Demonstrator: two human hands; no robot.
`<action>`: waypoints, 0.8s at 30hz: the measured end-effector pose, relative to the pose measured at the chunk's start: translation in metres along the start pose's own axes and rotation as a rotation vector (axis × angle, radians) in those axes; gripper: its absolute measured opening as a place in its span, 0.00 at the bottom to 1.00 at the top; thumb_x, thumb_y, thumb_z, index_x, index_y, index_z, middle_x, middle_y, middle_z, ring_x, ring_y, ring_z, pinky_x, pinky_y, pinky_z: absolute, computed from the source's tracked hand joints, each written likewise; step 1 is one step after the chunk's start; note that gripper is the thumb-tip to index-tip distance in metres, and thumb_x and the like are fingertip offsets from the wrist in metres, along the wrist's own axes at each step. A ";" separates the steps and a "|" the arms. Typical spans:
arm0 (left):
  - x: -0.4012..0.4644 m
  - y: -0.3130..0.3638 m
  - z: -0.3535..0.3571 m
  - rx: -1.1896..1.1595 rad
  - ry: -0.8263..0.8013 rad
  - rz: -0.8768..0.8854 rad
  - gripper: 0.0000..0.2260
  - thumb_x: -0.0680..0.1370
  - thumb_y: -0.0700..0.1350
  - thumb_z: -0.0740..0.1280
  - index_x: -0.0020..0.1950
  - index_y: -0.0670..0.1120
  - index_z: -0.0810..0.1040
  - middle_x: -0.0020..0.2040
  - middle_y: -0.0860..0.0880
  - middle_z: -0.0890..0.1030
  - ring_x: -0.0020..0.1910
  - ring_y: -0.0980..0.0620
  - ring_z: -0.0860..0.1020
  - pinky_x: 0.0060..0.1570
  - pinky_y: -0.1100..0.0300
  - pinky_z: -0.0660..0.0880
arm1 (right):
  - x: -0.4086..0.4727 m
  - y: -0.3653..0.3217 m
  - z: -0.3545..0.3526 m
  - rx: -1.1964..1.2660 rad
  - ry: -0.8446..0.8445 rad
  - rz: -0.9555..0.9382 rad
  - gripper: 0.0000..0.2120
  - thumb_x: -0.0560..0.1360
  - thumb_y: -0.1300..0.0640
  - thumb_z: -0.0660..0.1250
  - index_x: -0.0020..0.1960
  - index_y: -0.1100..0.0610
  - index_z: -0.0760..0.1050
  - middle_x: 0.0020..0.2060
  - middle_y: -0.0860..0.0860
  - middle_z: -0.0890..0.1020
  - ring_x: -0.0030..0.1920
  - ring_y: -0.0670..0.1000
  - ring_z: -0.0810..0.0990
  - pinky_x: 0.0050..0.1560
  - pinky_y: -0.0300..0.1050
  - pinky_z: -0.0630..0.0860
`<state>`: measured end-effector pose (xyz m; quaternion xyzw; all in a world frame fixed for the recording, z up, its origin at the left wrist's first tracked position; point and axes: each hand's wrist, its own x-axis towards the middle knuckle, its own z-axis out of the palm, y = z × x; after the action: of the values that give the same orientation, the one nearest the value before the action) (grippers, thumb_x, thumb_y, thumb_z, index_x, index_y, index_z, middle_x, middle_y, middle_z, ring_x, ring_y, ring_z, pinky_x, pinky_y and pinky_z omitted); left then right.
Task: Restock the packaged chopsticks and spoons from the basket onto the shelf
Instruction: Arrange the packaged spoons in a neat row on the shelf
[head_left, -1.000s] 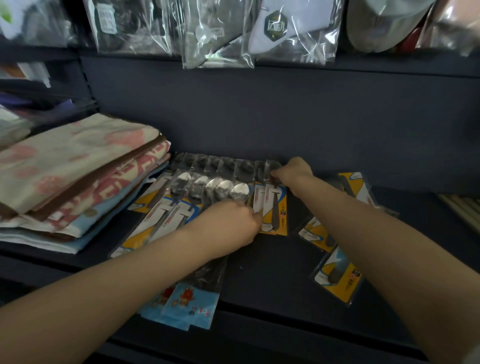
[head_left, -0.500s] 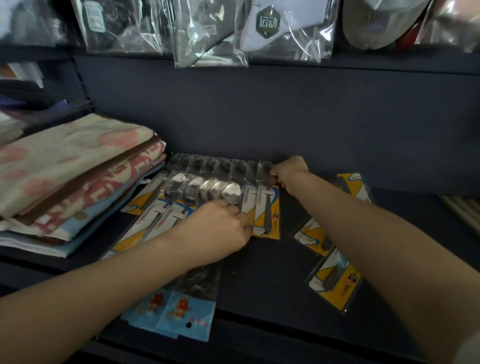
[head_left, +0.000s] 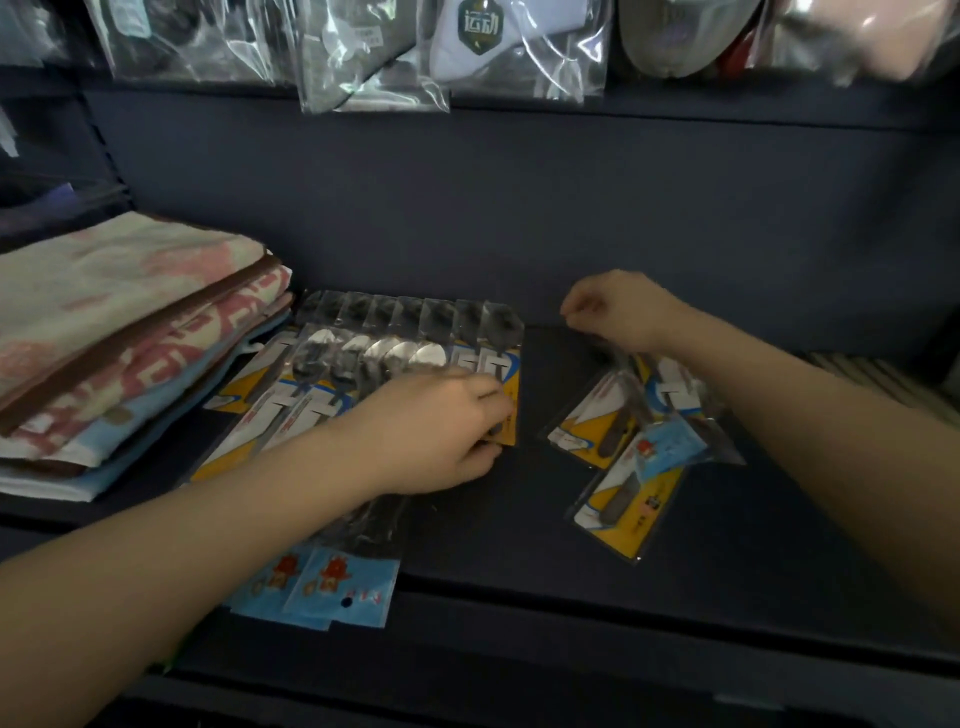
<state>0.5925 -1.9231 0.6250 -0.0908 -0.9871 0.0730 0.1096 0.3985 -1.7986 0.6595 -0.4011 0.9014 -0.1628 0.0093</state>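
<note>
Nearest, two blue-carded chopstick packs (head_left: 332, 582) overhang the front lip of the dark shelf (head_left: 519, 545). Further in, the left hand (head_left: 436, 431) presses curled fingers on the right end of the fanned spoon packs (head_left: 395, 358), apparently pinching the yellow card edge. To the right lie loose spoon packs (head_left: 623, 467). Farthest, the right hand (head_left: 618, 312) hovers loosely curled; whether it pinches film cannot be told. The packs look light, flat and slick-filmed, so the stiffer card end seems the surest hold.
</note>
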 end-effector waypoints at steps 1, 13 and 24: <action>0.004 0.007 -0.002 -0.047 -0.024 0.009 0.20 0.76 0.54 0.56 0.65 0.48 0.71 0.63 0.50 0.74 0.60 0.48 0.74 0.56 0.52 0.75 | -0.011 0.008 -0.006 -0.056 -0.044 0.009 0.13 0.77 0.54 0.63 0.59 0.58 0.76 0.59 0.54 0.79 0.59 0.54 0.77 0.56 0.41 0.70; 0.030 0.046 -0.012 -0.199 0.017 -0.122 0.15 0.77 0.53 0.59 0.61 0.52 0.73 0.57 0.52 0.77 0.53 0.51 0.77 0.50 0.52 0.76 | -0.034 0.044 0.013 0.154 0.108 0.439 0.27 0.69 0.55 0.72 0.62 0.65 0.66 0.60 0.62 0.72 0.61 0.62 0.73 0.56 0.52 0.73; 0.033 0.070 -0.021 -0.498 0.357 -0.273 0.19 0.76 0.49 0.61 0.67 0.49 0.68 0.64 0.51 0.74 0.55 0.57 0.75 0.54 0.63 0.72 | -0.066 0.038 -0.042 0.955 0.185 0.058 0.11 0.75 0.64 0.65 0.35 0.56 0.74 0.29 0.53 0.73 0.28 0.49 0.69 0.30 0.42 0.65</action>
<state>0.5769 -1.8463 0.6407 0.0070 -0.9429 -0.2029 0.2641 0.4096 -1.7147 0.6803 -0.3106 0.7339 -0.5927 0.1168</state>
